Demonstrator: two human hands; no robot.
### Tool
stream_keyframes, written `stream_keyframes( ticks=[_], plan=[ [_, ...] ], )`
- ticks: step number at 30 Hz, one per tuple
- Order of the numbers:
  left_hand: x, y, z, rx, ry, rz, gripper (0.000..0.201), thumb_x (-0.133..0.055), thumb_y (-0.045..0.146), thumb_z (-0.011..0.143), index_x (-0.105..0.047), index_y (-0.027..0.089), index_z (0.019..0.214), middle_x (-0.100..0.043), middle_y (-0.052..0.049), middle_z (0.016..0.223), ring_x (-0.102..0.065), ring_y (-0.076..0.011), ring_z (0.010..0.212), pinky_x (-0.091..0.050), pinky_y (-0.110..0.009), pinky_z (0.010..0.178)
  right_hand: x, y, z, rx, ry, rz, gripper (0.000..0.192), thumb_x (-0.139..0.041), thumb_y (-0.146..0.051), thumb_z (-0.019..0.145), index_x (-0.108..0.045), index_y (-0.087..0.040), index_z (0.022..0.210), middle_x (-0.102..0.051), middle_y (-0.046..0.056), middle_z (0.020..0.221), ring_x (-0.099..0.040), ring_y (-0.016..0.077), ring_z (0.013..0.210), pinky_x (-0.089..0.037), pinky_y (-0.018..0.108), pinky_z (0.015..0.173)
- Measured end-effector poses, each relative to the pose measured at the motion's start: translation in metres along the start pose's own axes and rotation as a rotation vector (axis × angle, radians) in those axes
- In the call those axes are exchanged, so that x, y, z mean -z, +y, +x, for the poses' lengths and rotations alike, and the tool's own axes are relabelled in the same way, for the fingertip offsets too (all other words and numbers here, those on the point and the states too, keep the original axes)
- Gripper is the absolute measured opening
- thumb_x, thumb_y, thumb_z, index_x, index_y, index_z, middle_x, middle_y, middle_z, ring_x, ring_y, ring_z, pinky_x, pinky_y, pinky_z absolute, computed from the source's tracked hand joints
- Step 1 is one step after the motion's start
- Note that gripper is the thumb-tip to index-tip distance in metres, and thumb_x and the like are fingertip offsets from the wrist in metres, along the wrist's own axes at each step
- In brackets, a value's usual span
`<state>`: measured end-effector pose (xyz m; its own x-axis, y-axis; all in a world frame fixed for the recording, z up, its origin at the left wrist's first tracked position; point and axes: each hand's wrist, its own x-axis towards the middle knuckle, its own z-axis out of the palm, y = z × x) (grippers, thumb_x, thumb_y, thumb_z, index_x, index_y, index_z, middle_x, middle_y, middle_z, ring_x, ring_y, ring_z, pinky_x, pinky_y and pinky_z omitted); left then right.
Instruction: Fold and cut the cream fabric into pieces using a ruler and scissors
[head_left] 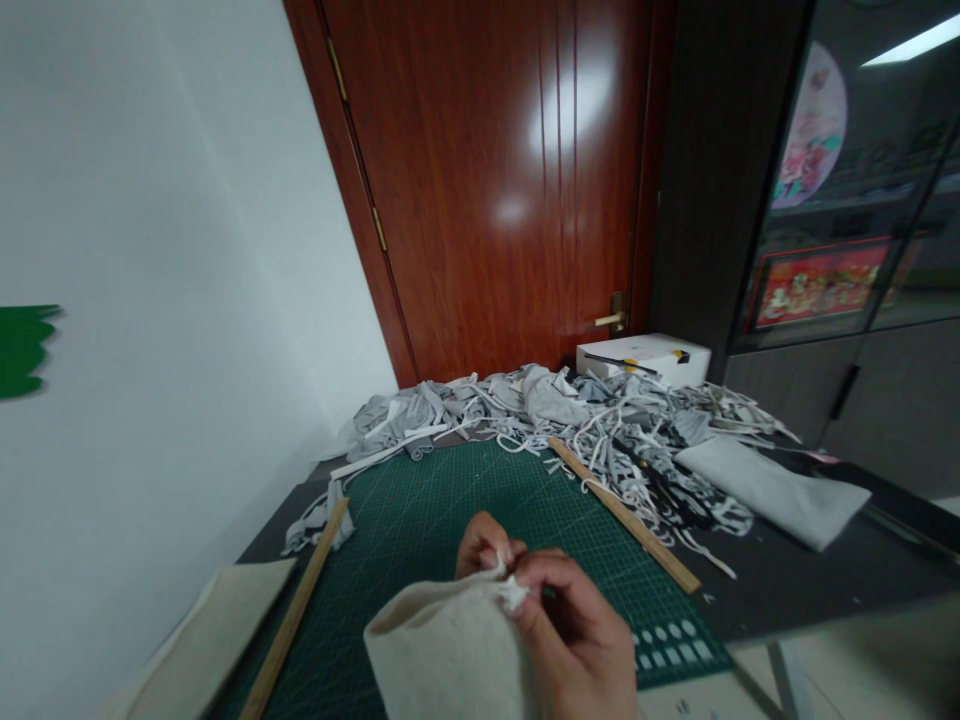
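Both hands pinch the top corner of a cream felt-like fabric piece (442, 655) above the green cutting mat (450, 500). My left hand (484, 545) grips the edge from behind with its fingertips. My right hand (574, 625) holds the frayed white corner from the front, fingers closed on it. The fabric hangs down toward the bottom of the view.
A heap of grey fabric strips and scraps (570, 410) covers the far side of the table. Two wooden rulers lie on the mat, one at left (296, 610), one at right (622, 515). A grey fabric piece (772, 490), white box (645, 358) and dark red door (495, 180) stand beyond.
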<state>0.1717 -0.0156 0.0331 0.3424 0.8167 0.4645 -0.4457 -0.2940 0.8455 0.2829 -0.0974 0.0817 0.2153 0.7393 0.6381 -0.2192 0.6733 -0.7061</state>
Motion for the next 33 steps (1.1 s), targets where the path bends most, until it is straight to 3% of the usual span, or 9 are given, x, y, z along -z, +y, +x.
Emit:
stream_keyframes(
  ticks=[6,11,14,18,24,27,31,33],
  plan=[
    [-0.006,0.003,0.004,-0.105,-0.226,-0.084,0.056,-0.062,0.069,0.071,-0.032,0.022,0.061,-0.036,0.007,0.042,-0.039,-0.0098,0.033,-0.034,-0.020,0.036,0.007,0.002,-0.002,-0.034,-0.054,0.025,0.005,-0.068,-0.018,0.077,-0.069,-0.022,0.076,-0.063,0.002,0.072,-0.062,0.0163,0.071,-0.048,0.022,0.056],
    [-0.018,0.015,-0.003,-0.109,-0.259,-0.124,0.048,-0.061,0.064,0.076,-0.036,0.023,0.069,-0.050,0.005,0.053,-0.042,-0.0088,0.037,-0.035,-0.019,0.038,0.006,0.001,-0.006,-0.126,-0.054,0.060,0.001,-0.070,-0.023,0.076,-0.069,-0.022,0.076,-0.062,0.000,0.068,-0.054,0.0123,0.058,-0.045,0.021,0.053],
    [-0.028,0.026,-0.006,-0.044,-0.254,-0.212,0.048,-0.070,0.058,0.073,-0.037,0.024,0.076,-0.049,0.007,0.056,-0.040,-0.0072,0.040,-0.034,-0.016,0.040,0.007,0.003,-0.009,-0.148,-0.038,0.059,0.014,-0.069,-0.023,0.076,-0.072,-0.024,0.090,-0.061,0.001,0.069,-0.054,0.0130,0.059,-0.046,0.022,0.054],
    [-0.038,0.042,-0.007,0.071,-0.194,-0.229,0.045,-0.074,0.047,0.074,-0.037,0.022,0.075,-0.044,0.008,0.056,-0.031,-0.0042,0.042,-0.030,-0.014,0.044,0.016,0.004,-0.006,-0.024,-0.227,-0.007,0.028,-0.062,-0.018,0.081,-0.072,-0.030,0.105,-0.066,0.003,0.076,-0.061,0.0158,0.068,-0.050,0.025,0.060],
    [-0.044,0.049,-0.008,0.147,-0.073,-0.064,0.045,-0.071,0.050,0.076,-0.037,0.021,0.071,-0.034,0.009,0.055,-0.020,-0.0060,0.047,-0.022,-0.017,0.047,0.023,0.005,0.001,0.023,-0.280,0.005,0.031,-0.055,-0.019,0.087,-0.070,-0.032,0.110,-0.067,0.004,0.078,-0.062,0.0170,0.075,-0.052,0.028,0.065],
    [-0.044,0.043,-0.006,0.043,-0.023,0.022,0.047,-0.070,0.055,0.074,-0.038,0.021,0.069,-0.035,0.007,0.058,-0.024,-0.0078,0.050,-0.022,-0.019,0.048,0.022,0.008,-0.003,0.014,-0.273,0.033,0.030,-0.056,-0.020,0.088,-0.069,-0.033,0.111,-0.066,0.003,0.077,-0.062,0.0169,0.074,-0.051,0.028,0.065],
    [-0.042,0.038,-0.003,-0.241,0.067,0.308,0.049,-0.065,0.063,0.075,-0.043,0.020,0.065,-0.043,0.002,0.064,-0.039,-0.0123,0.058,-0.031,-0.024,0.054,0.020,0.011,-0.008,-0.054,-0.111,-0.002,0.021,-0.061,-0.022,0.085,-0.074,-0.032,0.099,-0.062,0.001,0.074,-0.059,0.0138,0.067,-0.047,0.022,0.057],
    [-0.039,0.042,-0.005,-0.280,0.118,0.451,0.044,-0.067,0.057,0.076,-0.046,0.020,0.064,-0.045,0.001,0.065,-0.042,-0.0130,0.060,-0.033,-0.024,0.056,0.022,0.012,-0.007,-0.055,-0.061,-0.068,0.016,-0.062,-0.021,0.083,-0.075,-0.028,0.091,-0.060,0.000,0.073,-0.059,0.0131,0.066,-0.046,0.021,0.056]
  ],
)
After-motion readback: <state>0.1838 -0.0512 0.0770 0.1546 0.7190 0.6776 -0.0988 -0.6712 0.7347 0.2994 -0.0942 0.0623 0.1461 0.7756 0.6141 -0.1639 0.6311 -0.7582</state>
